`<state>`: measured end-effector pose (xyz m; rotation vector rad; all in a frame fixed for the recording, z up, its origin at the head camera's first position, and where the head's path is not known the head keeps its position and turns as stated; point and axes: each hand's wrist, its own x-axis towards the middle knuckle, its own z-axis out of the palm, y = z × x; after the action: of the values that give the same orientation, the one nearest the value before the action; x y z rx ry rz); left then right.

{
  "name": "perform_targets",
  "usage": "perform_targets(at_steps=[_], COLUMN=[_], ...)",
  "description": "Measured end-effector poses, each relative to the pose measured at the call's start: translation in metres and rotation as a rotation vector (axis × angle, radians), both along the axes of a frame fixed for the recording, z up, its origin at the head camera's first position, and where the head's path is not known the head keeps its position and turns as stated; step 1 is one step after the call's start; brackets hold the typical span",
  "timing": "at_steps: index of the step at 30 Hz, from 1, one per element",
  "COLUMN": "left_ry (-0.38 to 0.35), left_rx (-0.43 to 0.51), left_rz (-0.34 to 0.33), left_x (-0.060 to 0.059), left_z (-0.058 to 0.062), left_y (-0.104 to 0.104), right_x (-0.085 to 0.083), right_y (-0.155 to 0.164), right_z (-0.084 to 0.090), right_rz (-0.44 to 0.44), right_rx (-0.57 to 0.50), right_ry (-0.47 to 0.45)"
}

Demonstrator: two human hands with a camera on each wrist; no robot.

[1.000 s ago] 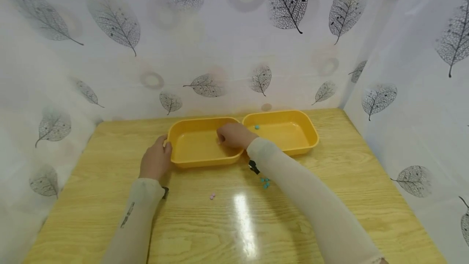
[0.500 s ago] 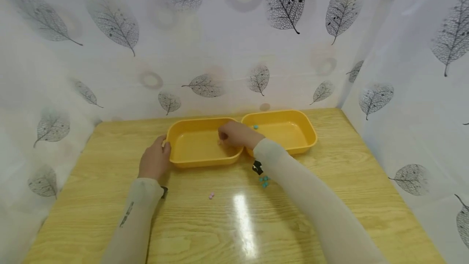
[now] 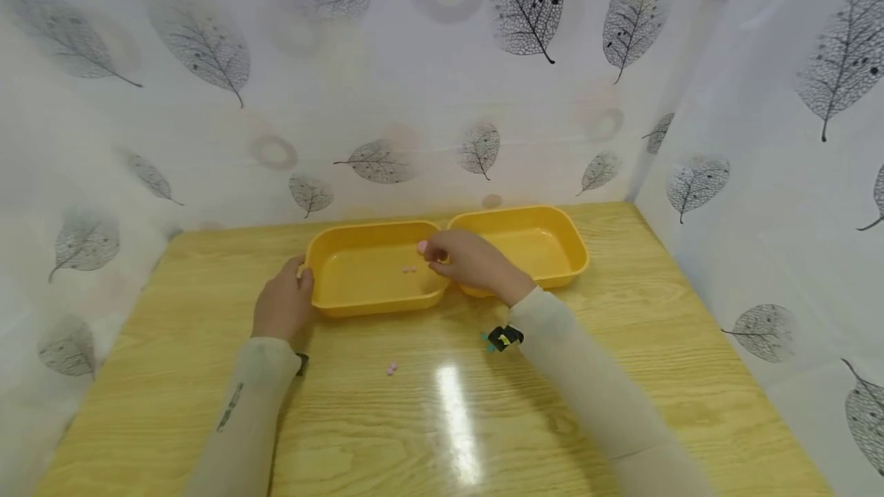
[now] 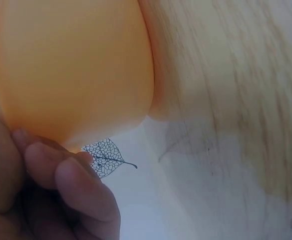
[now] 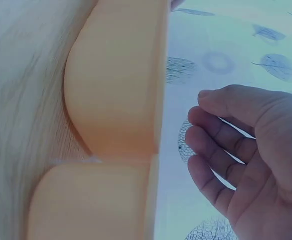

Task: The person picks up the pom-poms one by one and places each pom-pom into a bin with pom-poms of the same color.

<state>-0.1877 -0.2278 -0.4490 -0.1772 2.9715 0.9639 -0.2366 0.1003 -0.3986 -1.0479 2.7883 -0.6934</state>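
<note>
In the head view, my left hand [image 3: 283,304] grips the left end of a yellow tray [image 3: 376,305]. The left wrist view shows the thumb and fingers [image 4: 83,187] on its rim. My right hand [image 3: 471,258] is raised over the place where the two trays meet. Its fingers are loosely bent, and the right wrist view shows nothing held in them. Two tiny pink pieces [image 3: 410,269] lie on the left tray's floor. Small pink pieces [image 3: 391,369] rest on the table in front, and small blue pieces [image 3: 491,347] are partly hidden by the right wrist's black strap.
A second yellow tray [image 3: 576,271] stands against the first one's right side. Both sit near the back of the wooden table [image 3: 345,420], close to a white leaf-patterned curtain [image 3: 387,98], which also runs along both sides.
My right hand has risen from the left tray's floor and drawn back rightward, its fingers loosening. Two pink pieces now show where it was. The left hand stays on the rim.
</note>
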Motion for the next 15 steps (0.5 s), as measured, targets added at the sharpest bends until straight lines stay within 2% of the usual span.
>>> perform_targets(at_steps=[6, 15], left_ry=[-0.019, -0.003], left_rx=[0.004, -0.002], left_rz=[0.0, -0.006], left_x=[0.0, -0.001], left_z=[-0.002, -0.005], left_y=[-0.002, -0.004], right_x=[0.017, 0.032], right_y=[0.008, 0.025], right_z=[-0.002, -0.013], right_rz=[-0.017, -0.047], right_rx=[-0.068, -0.089], right_ry=[0.032, 0.075])
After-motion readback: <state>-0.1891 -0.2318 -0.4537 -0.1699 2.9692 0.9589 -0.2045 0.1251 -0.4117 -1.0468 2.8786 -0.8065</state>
